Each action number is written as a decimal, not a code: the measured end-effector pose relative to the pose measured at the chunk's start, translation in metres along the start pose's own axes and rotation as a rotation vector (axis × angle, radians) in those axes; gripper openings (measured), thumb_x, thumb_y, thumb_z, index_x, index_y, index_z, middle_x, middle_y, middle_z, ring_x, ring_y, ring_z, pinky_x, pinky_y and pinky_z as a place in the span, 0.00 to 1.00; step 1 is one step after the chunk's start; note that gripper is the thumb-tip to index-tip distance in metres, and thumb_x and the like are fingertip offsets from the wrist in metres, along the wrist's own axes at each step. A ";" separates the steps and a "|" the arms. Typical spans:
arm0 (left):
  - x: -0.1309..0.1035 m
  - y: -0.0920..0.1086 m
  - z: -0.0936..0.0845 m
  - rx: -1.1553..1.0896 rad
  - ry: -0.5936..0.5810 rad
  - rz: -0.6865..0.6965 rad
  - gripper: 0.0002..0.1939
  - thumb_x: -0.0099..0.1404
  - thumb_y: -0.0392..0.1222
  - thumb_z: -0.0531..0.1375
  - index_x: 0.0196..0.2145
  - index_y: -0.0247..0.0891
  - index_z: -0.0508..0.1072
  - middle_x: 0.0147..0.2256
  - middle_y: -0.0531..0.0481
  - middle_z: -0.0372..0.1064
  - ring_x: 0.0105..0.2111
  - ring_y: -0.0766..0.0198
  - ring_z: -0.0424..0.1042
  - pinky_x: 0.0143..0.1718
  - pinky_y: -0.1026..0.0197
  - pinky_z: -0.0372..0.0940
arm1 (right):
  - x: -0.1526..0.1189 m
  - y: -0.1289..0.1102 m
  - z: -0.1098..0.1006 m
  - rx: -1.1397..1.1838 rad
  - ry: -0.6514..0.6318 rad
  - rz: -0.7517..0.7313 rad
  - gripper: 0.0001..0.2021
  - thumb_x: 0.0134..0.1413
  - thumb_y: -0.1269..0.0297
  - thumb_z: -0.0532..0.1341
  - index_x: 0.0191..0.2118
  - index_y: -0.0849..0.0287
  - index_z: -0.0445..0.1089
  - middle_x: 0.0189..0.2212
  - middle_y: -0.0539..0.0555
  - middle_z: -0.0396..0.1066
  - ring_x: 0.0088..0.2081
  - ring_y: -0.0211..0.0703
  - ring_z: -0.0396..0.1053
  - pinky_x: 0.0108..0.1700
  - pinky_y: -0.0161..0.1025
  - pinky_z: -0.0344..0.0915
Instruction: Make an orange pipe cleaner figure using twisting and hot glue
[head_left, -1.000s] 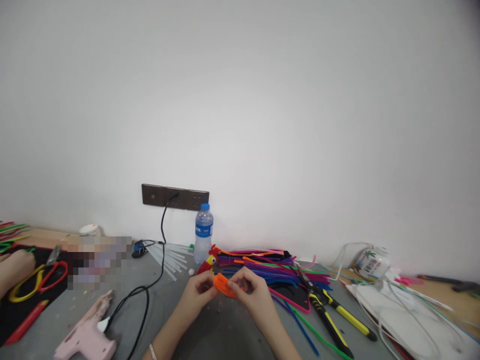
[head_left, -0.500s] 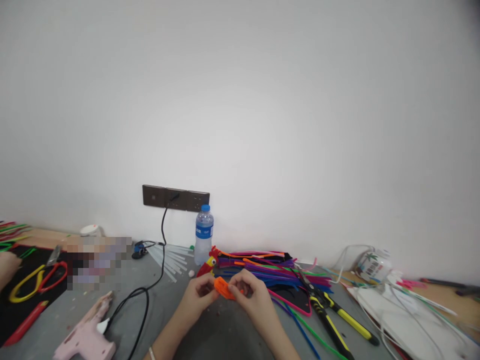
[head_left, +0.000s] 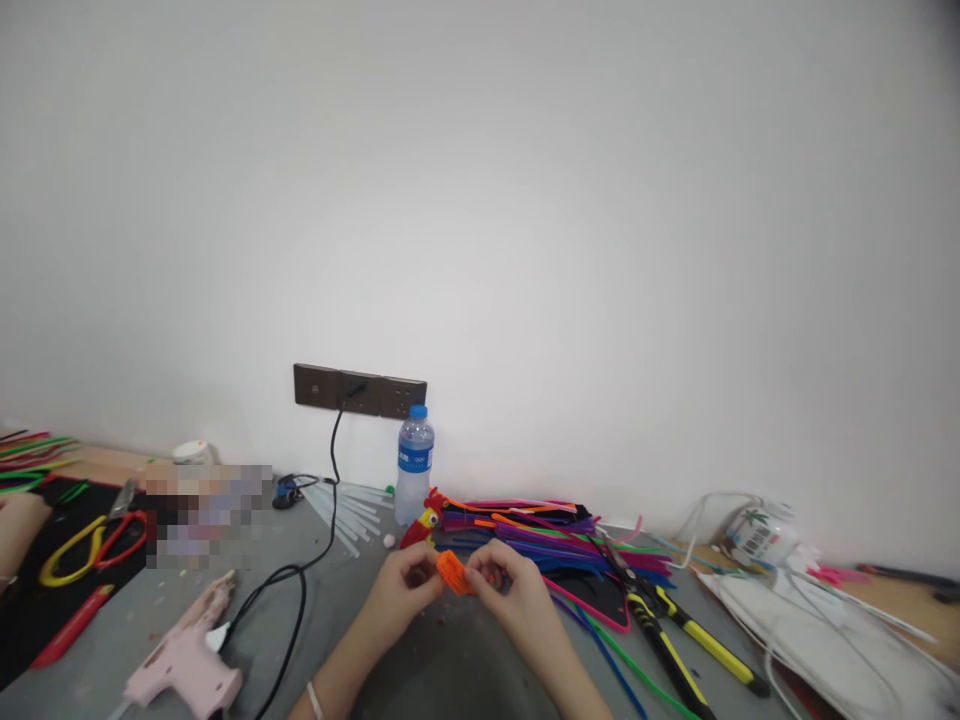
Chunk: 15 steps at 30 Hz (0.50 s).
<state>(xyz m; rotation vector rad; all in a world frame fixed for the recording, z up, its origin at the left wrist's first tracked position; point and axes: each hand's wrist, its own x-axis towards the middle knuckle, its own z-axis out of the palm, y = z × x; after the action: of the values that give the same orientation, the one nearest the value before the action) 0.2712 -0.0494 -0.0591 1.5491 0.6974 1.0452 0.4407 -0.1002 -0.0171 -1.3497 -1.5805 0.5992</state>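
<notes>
An orange fuzzy piece is held between my two hands above the grey table. My left hand pinches its left side with thumb and fingers. On the right side, my right hand grips it with thumb and forefinger, and a bit of orange shows among the curled fingers. Just behind my left hand is a small red and yellow bird figure with a round eye. Many coloured pipe cleaners lie in a pile behind my right hand.
A water bottle stands by the wall. Yellow-black pliers lie right. A pink glue gun, its black cord, glue sticks and scissors are left. Another person's hand is at the far left. White sheets lie right.
The view has shifted slightly, so most things sit a little further right. The orange piece has turned between my fingers and is tilted differently.
</notes>
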 end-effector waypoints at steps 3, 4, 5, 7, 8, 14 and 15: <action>0.000 0.002 0.000 0.018 0.011 0.000 0.11 0.55 0.46 0.65 0.25 0.33 0.75 0.24 0.52 0.68 0.24 0.66 0.64 0.27 0.66 0.58 | 0.000 0.000 0.001 0.007 -0.010 0.012 0.06 0.44 0.70 0.59 0.21 0.59 0.70 0.19 0.48 0.62 0.22 0.38 0.58 0.26 0.34 0.53; 0.000 0.002 0.000 0.023 0.015 -0.001 0.11 0.55 0.45 0.65 0.25 0.33 0.75 0.23 0.52 0.68 0.24 0.66 0.64 0.27 0.66 0.57 | 0.000 0.000 0.001 0.008 -0.013 0.014 0.06 0.44 0.69 0.59 0.21 0.59 0.70 0.19 0.48 0.62 0.22 0.38 0.58 0.26 0.34 0.53; 0.000 0.001 0.000 0.028 0.019 -0.001 0.10 0.55 0.45 0.65 0.25 0.33 0.75 0.23 0.52 0.68 0.24 0.66 0.63 0.27 0.66 0.57 | 0.000 0.000 0.002 0.009 -0.014 0.016 0.06 0.44 0.69 0.59 0.21 0.59 0.71 0.19 0.48 0.63 0.23 0.38 0.58 0.26 0.34 0.53; -0.001 0.000 -0.001 0.039 0.026 0.005 0.09 0.55 0.43 0.64 0.25 0.33 0.75 0.23 0.53 0.67 0.24 0.66 0.63 0.27 0.66 0.57 | 0.000 0.000 0.003 0.010 -0.018 0.019 0.07 0.44 0.69 0.59 0.21 0.60 0.71 0.19 0.48 0.63 0.23 0.39 0.58 0.26 0.34 0.54; -0.001 0.000 -0.001 0.047 0.030 0.010 0.09 0.55 0.43 0.64 0.24 0.34 0.74 0.23 0.53 0.67 0.24 0.66 0.64 0.27 0.66 0.57 | 0.000 0.000 0.003 0.012 -0.019 0.020 0.07 0.45 0.68 0.59 0.21 0.60 0.71 0.19 0.48 0.64 0.23 0.39 0.59 0.26 0.34 0.54; -0.002 0.000 -0.001 0.111 0.054 0.020 0.06 0.54 0.40 0.64 0.24 0.34 0.75 0.24 0.51 0.70 0.25 0.64 0.66 0.28 0.66 0.58 | -0.001 -0.002 0.002 0.033 -0.032 0.017 0.06 0.45 0.68 0.60 0.21 0.59 0.71 0.19 0.48 0.64 0.23 0.38 0.59 0.25 0.34 0.54; -0.002 0.000 -0.002 0.119 0.052 0.016 0.07 0.55 0.40 0.64 0.24 0.34 0.75 0.24 0.51 0.70 0.25 0.64 0.66 0.27 0.66 0.58 | -0.001 -0.002 0.002 0.035 -0.029 0.013 0.06 0.45 0.68 0.60 0.21 0.59 0.71 0.19 0.48 0.64 0.23 0.38 0.59 0.25 0.34 0.54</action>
<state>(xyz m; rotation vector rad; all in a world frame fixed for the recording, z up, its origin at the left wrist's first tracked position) 0.2687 -0.0508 -0.0596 1.6361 0.7966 1.0755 0.4377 -0.1010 -0.0168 -1.3317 -1.5786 0.6546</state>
